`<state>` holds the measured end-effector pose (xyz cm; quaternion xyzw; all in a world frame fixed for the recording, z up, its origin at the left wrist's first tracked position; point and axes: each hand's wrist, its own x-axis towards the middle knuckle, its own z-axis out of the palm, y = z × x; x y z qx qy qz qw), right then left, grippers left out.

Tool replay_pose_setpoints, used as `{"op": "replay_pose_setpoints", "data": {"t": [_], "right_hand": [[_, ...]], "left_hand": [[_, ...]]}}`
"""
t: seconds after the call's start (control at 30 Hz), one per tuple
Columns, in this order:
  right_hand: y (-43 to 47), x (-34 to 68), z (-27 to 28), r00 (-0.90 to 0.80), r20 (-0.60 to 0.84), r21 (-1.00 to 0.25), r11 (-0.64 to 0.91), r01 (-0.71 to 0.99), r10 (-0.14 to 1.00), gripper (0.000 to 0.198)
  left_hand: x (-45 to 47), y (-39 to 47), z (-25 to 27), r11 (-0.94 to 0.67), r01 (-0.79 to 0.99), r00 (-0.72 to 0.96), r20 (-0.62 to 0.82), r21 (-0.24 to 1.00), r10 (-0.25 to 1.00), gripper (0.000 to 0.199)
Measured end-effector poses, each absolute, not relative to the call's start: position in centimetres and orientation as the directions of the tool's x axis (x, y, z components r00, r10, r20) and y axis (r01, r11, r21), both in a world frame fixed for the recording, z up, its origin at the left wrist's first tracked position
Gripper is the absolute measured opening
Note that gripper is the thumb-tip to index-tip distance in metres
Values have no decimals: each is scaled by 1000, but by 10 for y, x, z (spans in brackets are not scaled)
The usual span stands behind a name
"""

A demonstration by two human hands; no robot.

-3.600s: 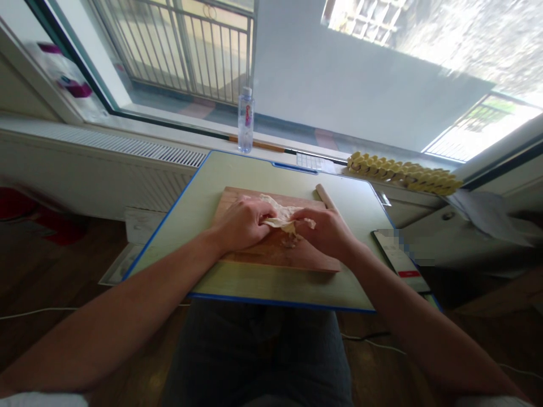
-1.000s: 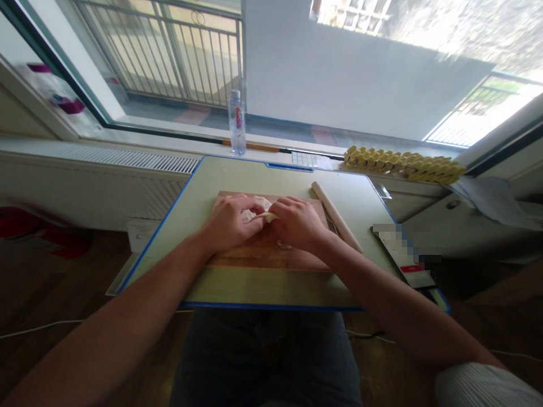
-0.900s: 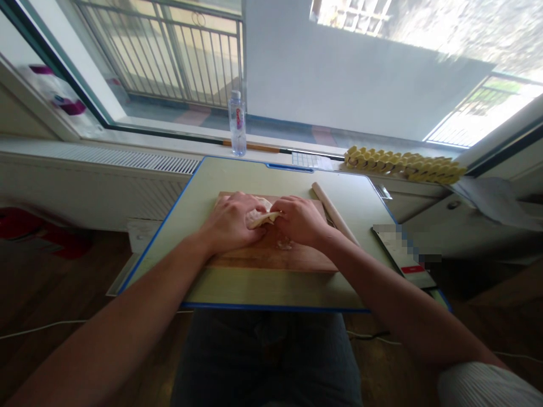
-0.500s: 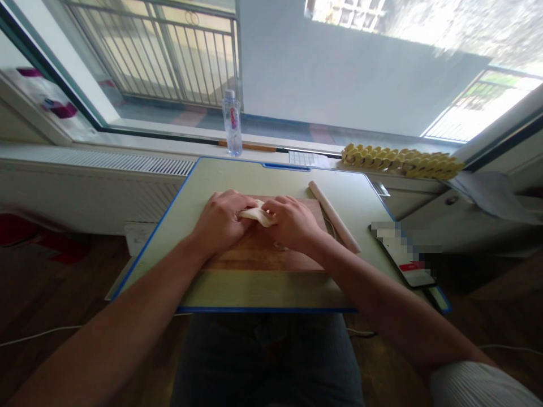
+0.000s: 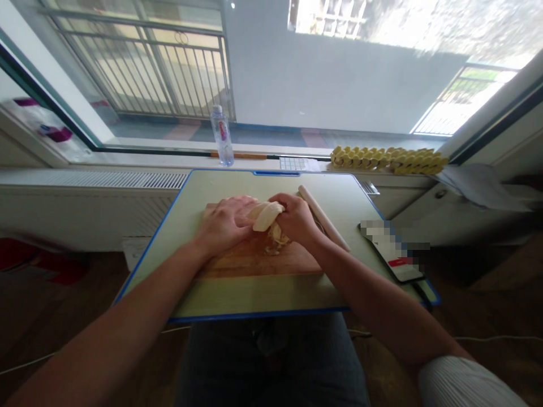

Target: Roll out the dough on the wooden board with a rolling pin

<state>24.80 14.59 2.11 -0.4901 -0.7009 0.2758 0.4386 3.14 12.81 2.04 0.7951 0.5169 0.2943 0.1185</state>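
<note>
A lump of pale dough (image 5: pixel 268 215) is between my hands, just over a wooden cutting board (image 5: pixel 254 265). My right hand (image 5: pixel 297 219) grips its right end with curled fingers. On the other side, my left hand (image 5: pixel 227 223) has its thumb and fingers around the left end; the fingertips are partly hidden. Ragged strands of dough (image 5: pixel 278 233) show beneath the right hand, with small bits on the board below them. Beside the board's right edge lies a pale rolling pin (image 5: pixel 324 217), slanting toward me.
The board rests on a light folding table (image 5: pixel 254 297) with a blue rim. A phone-like flat object (image 5: pixel 390 251), partly pixelated, lies at its right edge. Along the windowsill are a clear water bottle (image 5: pixel 223 135) and a yellow egg-carton-like strip (image 5: pixel 386 160).
My hands have drawn slightly apart, and the dough now appears thicker, folded, and more exposed. Ragged strands have come into view under my right hand. The camera view has shifted slightly.
</note>
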Motion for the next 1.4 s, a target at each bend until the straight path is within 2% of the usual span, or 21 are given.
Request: {"op": "replay_pose_setpoints", "data": {"t": [0.13, 0.2, 0.27, 0.33, 0.4, 0.53, 0.6, 0.77, 0.93, 1.13, 1.2, 1.27, 1.33, 1.4], "right_hand": [[151, 251, 23, -68, 255, -919, 264, 294, 965, 33], [151, 254, 27, -40, 163, -972, 168, 166, 986, 34], [148, 258, 31, -19, 61, -998, 62, 29, 998, 34], [142, 262, 35, 1, -15, -996, -15, -92, 1000, 31], [134, 266, 37, 23, -53, -980, -48, -192, 998, 26], [117, 270, 39, 50, -58, -945, -39, -324, 997, 24], [111, 272, 42, 54, -47, -934, -25, -357, 997, 25], [99, 281, 51, 69, -34, -927, -6, -376, 997, 29], [93, 285, 56, 87, 3, -939, 33, -343, 996, 36], [94, 283, 62, 89, 18, -947, 46, -318, 996, 36], [95, 285, 64, 96, 29, -946, 58, -319, 995, 36], [96, 289, 63, 105, 29, -944, 62, -325, 994, 36], [95, 294, 58, 145, 15, -940, 63, -334, 989, 36], [93, 300, 48, 216, 1, -931, 79, -356, 976, 35]], "left_hand": [[50, 138, 31, -424, 748, 342, 252, 510, 905, 75], [60, 145, 37, -381, 706, 316, 215, 598, 924, 78], [70, 153, 40, -364, 597, 340, 186, 714, 922, 69], [79, 161, 41, -366, 442, 414, 175, 819, 893, 59], [86, 167, 40, -315, 298, 465, 151, 901, 872, 60], [94, 168, 39, -108, 206, 522, -16, 972, 853, 63], [96, 166, 40, -83, 207, 543, -44, 975, 839, 55], [100, 160, 42, -136, 187, 534, 16, 973, 845, 41], [104, 150, 40, -174, 60, 530, 116, 983, 840, 41], [107, 139, 33, -110, -116, 479, 153, 987, 864, 44], [105, 137, 34, -135, -58, 479, 146, 989, 865, 52], [102, 135, 37, -226, 134, 449, 144, 965, 882, 54], [99, 132, 43, -351, 412, 422, 165, 841, 891, 42], [99, 126, 49, -450, 627, 465, 158, 636, 871, 30]]}}
